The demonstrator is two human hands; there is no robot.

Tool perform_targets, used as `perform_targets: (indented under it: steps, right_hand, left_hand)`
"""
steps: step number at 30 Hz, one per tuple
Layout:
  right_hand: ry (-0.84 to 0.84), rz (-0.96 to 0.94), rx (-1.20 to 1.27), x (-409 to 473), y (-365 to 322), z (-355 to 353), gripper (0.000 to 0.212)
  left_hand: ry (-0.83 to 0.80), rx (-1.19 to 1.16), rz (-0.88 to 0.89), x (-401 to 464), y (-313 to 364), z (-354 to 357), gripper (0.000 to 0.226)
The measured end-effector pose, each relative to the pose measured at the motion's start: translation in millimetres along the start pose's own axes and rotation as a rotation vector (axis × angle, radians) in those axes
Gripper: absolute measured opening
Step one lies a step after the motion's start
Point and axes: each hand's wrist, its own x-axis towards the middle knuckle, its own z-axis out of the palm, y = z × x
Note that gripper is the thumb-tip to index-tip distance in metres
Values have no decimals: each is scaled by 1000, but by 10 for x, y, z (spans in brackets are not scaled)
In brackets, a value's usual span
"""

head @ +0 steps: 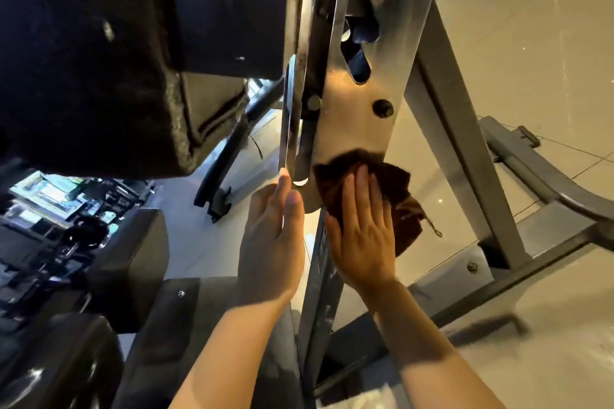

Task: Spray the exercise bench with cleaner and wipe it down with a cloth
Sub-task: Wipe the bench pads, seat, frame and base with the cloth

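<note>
The exercise bench fills the view: a black padded backrest (109, 53) at the upper left and a shiny metal adjustment plate (358, 123) with slots and bolts in the middle. My right hand (362, 232) presses a dark brown cloth (395, 189) flat against the plate's lower end, fingers straight. My left hand (275, 236) lies with straight fingers beside the plate's left edge, fingertips touching a thin metal bar (289, 129). No spray bottle is in view.
Grey frame legs (465, 149) run down to the tiled floor (531, 60) on the right. A curved grey support (545, 183) lies at the far right. Dark seat pads (133, 252) and other gym gear crowd the lower left.
</note>
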Motion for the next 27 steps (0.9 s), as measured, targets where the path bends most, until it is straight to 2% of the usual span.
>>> perform_targets:
  steps: [4,8,10,14,19,24,27]
  right_hand:
    - [13,27,81,129,-149,-94,56]
    - [103,-143,122,895,-301,-256,52]
    - [122,-151,77,1045,-296,-236,52]
    - [149,-24,24,623,-223,-48,55]
    - [32,112,59,-272,-129,237,61]
    - [-45,182,-19,-621,-179,240,56]
    - [-34,214,99,-598,-233,215,57]
  left_hand:
    - [46,12,116,13,-100,24,42]
    - [36,-105,133,-1,-113,-12,23]
    - [11,-167,119,-9,-95,-34,27]
    - [-16,-197,117,-2,-117,-55,33]
    - [-30,-163,75,30,-190,-52,46]
    - [-27,-157,116,34,-231,-47,37]
    - [-29,-163,135,27,-256,-68,36]
